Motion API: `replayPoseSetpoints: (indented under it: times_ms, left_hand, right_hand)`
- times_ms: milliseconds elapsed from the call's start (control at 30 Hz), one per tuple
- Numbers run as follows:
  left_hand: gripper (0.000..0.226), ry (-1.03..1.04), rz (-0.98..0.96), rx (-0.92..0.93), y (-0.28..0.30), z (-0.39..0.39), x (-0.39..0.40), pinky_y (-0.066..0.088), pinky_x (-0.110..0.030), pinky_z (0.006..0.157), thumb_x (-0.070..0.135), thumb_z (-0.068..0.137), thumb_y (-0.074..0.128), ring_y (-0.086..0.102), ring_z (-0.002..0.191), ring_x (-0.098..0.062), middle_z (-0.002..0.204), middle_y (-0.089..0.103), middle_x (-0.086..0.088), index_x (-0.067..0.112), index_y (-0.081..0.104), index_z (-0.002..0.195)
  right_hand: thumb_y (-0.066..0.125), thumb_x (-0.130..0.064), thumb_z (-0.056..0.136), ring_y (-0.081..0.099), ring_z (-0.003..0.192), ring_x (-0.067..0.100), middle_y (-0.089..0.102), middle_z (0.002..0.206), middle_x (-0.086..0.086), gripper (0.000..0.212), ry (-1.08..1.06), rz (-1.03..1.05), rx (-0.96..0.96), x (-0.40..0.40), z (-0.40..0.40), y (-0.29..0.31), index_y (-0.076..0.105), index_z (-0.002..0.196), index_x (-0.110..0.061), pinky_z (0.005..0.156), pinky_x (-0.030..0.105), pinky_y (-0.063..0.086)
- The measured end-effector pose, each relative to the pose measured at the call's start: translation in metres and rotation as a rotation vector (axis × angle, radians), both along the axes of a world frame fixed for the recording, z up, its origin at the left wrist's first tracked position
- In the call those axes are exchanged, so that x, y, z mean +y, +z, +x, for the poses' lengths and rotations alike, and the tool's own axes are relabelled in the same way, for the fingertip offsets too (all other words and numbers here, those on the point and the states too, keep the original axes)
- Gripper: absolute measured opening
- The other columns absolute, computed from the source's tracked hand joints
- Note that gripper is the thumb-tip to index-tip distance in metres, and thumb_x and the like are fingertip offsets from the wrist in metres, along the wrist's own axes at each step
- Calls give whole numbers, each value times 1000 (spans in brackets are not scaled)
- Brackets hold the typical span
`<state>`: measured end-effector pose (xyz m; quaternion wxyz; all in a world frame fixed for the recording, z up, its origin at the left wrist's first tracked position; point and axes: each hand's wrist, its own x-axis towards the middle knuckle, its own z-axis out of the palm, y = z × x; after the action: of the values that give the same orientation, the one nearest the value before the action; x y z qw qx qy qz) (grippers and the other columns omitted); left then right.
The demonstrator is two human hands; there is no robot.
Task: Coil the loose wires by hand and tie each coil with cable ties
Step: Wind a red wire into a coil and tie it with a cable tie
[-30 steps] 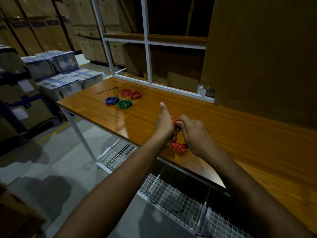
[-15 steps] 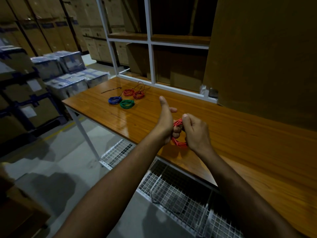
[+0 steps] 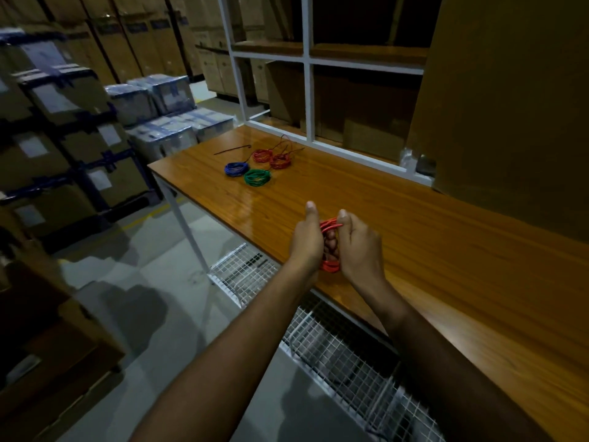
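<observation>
Red wire, wound into a small coil (image 3: 330, 247), sits between our two hands, held in the air just above the near edge of the wooden table (image 3: 446, 250). In the head view, our left hand (image 3: 306, 240) is on the left side of the coil with the thumb pointing straight up and the other fingers curled round the wire. Our right hand (image 3: 358, 247) grips the right side, its fingers clenched on the strands and its thumb raised beside the top loops. Both forearms reach forward from the bottom of the picture and almost meet at the coil. Far away on the table lie a blue coil (image 3: 236, 169), a green coil (image 3: 257, 177) and two red coils (image 3: 273, 157) that touch each other, with a black cable tie (image 3: 232, 150) just behind the blue one. Compared with half a second ago, the right thumb has come up from the coil and now stands nearly parallel to the left thumb, and the hands are closer together, so less of the red wire is visible.
</observation>
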<state>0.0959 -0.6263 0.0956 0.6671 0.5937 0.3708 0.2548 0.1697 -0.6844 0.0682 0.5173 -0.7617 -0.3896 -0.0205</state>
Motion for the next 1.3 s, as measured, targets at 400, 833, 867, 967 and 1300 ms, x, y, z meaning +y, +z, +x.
replayPoseSetpoints:
  times_ms: [400,833,867,967,1300]
  left_hand:
    - [70,351,-296,112,-12,-33,38,48,-51,100,55,105,26,53,124,-47,131,56,-33,-1,50,139]
    - [58,-114,-591,-246,-35,-110,203,52,-24,51,43,106,32,55,43,-16,49,55,-3,7,60,71]
    - [56,-148,-615,-295,-35,-116,217,53,-25,55,41,107,30,57,46,-18,49,55,-4,6,59,74]
    - [51,-190,-653,-403,-34,-128,254,54,-27,61,40,106,29,57,49,-21,49,52,-3,6,55,79]
    - [40,-192,-779,-686,-54,-138,331,32,-20,43,35,100,40,34,32,-5,41,36,10,10,53,73]
  right_hand:
    - [18,-81,88,67,90,13,67,94,0,65,363,-69,504,43,-31,-27,61,94,-33,79,36,56]
    - [37,-38,107,54,58,9,58,62,-4,46,348,-122,162,193,-72,-20,50,64,-25,53,23,39]
    - [38,-38,106,51,57,8,56,60,-5,47,342,-121,159,206,-75,-18,50,63,-25,52,22,36]
    - [39,-38,106,42,51,5,47,54,-7,48,300,-113,86,244,-86,-14,45,60,-27,49,20,29]
    - [39,-39,106,54,57,12,55,58,-7,41,370,-134,128,320,-100,-18,58,73,-22,54,30,40]
